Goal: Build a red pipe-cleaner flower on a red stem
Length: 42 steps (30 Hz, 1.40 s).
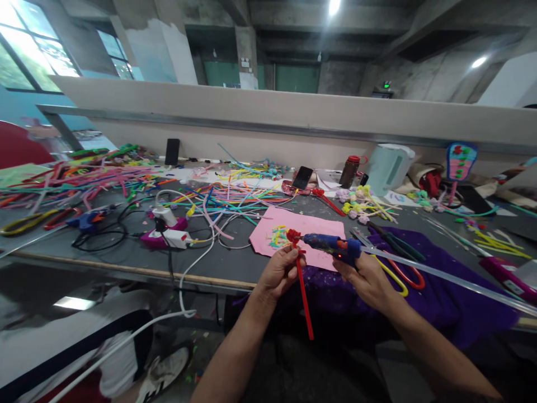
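Pinched in my left hand (280, 273) is a red pipe-cleaner flower (294, 235), its long red stem (305, 296) slanting down below the fingers. My right hand (370, 280) is wrapped round a blue glue gun (329, 243), with a long clear glue stick (436, 271) running out of its back to the right. The gun's nozzle points left, at or very near the flower head; whether they touch cannot be told. Beneath both lies a pink sheet (323, 225) with small cut pieces (277, 237) in yellow, green and white.
A purple cloth (444, 291) with pliers (398, 242) and scissors (415, 277) lies at the right. Left are a power strip (165, 234), cables and another glue gun (86, 221). Pipe cleaners (104, 173), a bottle (350, 170) and a pitcher (388, 168) stand or lie behind. Someone's leg shows lower left.
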### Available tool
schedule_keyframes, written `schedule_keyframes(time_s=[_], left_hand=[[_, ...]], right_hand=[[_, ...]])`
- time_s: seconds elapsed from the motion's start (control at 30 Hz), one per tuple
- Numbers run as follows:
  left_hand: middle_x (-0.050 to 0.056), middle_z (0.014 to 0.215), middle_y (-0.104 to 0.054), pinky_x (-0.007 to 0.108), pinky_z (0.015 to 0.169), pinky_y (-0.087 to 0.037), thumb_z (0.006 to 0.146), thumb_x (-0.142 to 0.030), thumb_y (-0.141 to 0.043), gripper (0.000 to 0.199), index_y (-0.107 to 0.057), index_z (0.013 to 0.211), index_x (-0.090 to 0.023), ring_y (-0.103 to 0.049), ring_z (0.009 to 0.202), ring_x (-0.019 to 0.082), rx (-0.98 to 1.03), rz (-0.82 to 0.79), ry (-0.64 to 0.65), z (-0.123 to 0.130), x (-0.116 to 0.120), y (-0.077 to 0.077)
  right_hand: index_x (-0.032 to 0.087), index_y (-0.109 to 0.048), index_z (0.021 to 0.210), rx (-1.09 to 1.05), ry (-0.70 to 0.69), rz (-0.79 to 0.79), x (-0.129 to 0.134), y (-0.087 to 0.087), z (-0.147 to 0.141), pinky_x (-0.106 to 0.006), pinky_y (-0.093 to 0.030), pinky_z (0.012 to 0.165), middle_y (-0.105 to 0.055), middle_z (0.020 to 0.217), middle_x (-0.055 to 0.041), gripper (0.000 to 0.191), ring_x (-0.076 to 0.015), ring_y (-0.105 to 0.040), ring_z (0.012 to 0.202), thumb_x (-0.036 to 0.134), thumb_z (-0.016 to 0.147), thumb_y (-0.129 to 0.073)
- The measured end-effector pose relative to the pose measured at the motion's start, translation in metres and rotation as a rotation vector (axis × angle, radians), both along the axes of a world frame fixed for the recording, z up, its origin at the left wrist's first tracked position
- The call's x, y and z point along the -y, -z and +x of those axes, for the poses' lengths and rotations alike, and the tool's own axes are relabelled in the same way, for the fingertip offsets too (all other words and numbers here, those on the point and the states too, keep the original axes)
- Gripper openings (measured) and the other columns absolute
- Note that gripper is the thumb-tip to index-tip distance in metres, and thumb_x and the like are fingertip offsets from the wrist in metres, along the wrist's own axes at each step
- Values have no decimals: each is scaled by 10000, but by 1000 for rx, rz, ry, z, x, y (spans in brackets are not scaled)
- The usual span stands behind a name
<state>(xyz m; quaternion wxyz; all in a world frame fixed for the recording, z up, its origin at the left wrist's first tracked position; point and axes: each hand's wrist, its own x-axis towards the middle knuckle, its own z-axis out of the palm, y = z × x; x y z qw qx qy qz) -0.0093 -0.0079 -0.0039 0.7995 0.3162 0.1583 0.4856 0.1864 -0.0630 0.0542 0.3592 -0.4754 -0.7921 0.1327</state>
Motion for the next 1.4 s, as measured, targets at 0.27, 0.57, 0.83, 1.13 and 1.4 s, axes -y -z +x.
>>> schedule_keyframes(time_s=[0.27,0.57,0.83,1.13,1.4], left_hand=[[21,569,-629,77,282,-278,713,-215,-672,172,-576,790,-94,-390,283,-4,2,7,3,0,-1,2],[23,617,-625,81,291,-290,710,-210,-673,188,-577,836,-109,-421,312,4,8,-12,6,-1,-2,4],[18,575,-618,78,270,-263,672,-238,-707,223,-546,728,-94,-380,278,-11,-26,-14,-34,1,-1,0],[-2,582,-615,86,259,-257,667,-255,-712,244,-530,731,-106,-370,272,-10,-73,-25,-27,-1,1,-4],[-8,580,-613,73,268,-274,685,-234,-696,218,-535,764,-110,-366,273,-19,-66,-1,-44,0,2,-5]], right_hand=[[206,-520,737,-5,-2,-12,-1,4,1,-283,-405,605,-493,582,-1,176,-197,-548,661,319,859,-463],[207,-537,769,-38,-15,-31,0,4,2,-295,-421,623,-536,627,-7,167,-194,-555,662,330,859,-468],[156,-561,605,-350,6,-218,-20,-6,15,-264,-430,608,-588,571,-22,323,-141,-559,572,367,839,-493],[164,-550,787,-832,-39,-599,-79,16,19,-217,-416,411,-583,509,9,262,-115,-519,416,419,733,-576],[175,-564,880,-997,-129,-649,-83,13,19,-217,-442,506,-629,631,2,200,-115,-562,523,235,689,-554]])
